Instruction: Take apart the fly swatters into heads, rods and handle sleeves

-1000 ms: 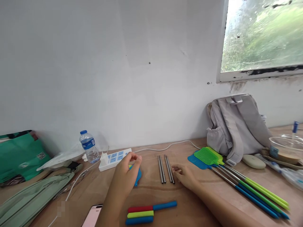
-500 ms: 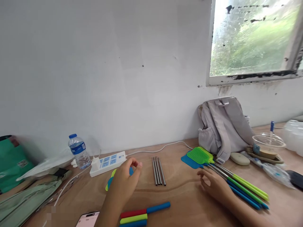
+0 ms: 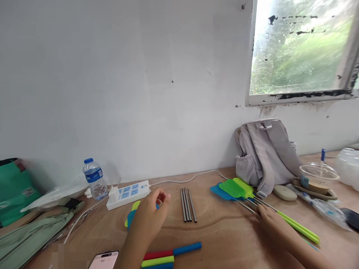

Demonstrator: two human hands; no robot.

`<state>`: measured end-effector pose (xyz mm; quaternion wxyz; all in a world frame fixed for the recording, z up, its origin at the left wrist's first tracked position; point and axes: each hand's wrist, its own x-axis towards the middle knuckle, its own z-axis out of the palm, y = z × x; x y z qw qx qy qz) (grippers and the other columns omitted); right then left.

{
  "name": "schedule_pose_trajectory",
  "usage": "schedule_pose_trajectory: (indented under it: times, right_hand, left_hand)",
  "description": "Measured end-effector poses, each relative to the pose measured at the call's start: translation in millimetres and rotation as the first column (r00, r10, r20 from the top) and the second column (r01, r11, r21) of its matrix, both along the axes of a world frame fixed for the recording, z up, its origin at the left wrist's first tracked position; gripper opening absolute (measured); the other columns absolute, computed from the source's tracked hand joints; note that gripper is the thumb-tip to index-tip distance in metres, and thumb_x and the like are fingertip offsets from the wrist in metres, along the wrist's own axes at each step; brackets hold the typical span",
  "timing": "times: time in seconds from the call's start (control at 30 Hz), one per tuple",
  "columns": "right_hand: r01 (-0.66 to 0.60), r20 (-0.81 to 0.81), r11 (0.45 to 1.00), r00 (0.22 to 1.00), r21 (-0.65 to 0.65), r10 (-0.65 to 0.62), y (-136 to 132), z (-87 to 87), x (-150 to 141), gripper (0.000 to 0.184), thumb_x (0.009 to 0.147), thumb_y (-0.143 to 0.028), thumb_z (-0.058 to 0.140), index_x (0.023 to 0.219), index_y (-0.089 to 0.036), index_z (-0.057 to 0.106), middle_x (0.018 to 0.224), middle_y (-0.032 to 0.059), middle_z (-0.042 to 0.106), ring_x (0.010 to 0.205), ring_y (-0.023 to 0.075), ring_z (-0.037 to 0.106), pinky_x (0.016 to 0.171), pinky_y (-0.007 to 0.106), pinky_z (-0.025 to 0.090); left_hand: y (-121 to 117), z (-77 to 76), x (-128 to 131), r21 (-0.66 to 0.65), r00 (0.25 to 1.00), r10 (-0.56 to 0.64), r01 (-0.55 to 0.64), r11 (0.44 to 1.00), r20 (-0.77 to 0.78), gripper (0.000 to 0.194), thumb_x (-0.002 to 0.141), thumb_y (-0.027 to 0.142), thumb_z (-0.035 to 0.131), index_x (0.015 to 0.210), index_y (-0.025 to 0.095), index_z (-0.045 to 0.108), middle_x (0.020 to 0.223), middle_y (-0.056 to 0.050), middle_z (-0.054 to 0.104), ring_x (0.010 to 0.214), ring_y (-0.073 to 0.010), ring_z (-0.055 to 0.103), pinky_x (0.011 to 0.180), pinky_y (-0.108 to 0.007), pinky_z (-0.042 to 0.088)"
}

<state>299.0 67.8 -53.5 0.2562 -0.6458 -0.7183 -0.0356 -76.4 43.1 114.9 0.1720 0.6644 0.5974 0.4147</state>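
Note:
My right hand (image 3: 270, 220) lies over the metal rods and handles of several fly swatters, its fingers closed around some of them. Their green mesh head (image 3: 233, 188), blue head (image 3: 220, 192) and yellow-green head (image 3: 244, 186) fan out beyond it; yellow-green handles (image 3: 301, 226) show beside the hand. My left hand (image 3: 154, 209) is loosely curled with nothing visible in it, above yellow-green and blue mesh heads (image 3: 131, 216) that it partly hides. Several bare metal tubes (image 3: 187, 205) lie between the hands. Nearer me are red (image 3: 158, 254), yellow-green (image 3: 157, 261) and blue handles (image 3: 187, 248).
A white power strip (image 3: 129, 194) and a water bottle (image 3: 95, 180) stand at the back left. A phone (image 3: 104, 260) lies at the front. A grey backpack (image 3: 266, 153) leans on the wall, with a plastic cup (image 3: 318, 177) and an oval beige case (image 3: 285, 192) nearby.
My right hand has moved right onto the fly swatter rods and handles. The blue and green heads have shifted slightly left. My left hand stays nearly in place.

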Motion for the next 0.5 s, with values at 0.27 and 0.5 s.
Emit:
schedule_pose_trajectory:
  times: [0.27,0.5]
  right_hand:
    - [-0.212,-0.669,0.970,0.739,-0.121,0.078,-2.2,56.4,-69.4,0.040,0.081,-0.056,0.031,0.064,-0.022,0.041,0.052,-0.0021,0.045,0.048,0.0138,0.044,0.048,0.028,0.038]
    - [-0.583,-0.977,0.803,0.075,0.121,0.202,-10.9,119.6,-170.8,0.039,0.063,-0.050,0.067,0.076,-0.018,0.048,0.064,-0.0037,0.050,0.056,0.0109,0.051,0.056,0.027,0.043]
  left_hand:
    - [-4.8,-12.9,21.1,-0.072,0.994,-0.108,0.109,0.991,0.019,0.019,0.076,0.036,0.051,0.063,0.023,0.052,0.061,0.001,0.055,0.060,-0.0175,0.048,0.055,-0.025,0.031]
    - [-25.4,-23.7,55.0,-0.165,0.929,-0.336,0.359,0.919,0.154,0.026,0.080,0.043,0.047,0.096,0.025,0.057,0.094,-0.005,0.063,0.083,-0.0214,0.058,0.068,-0.027,0.039]
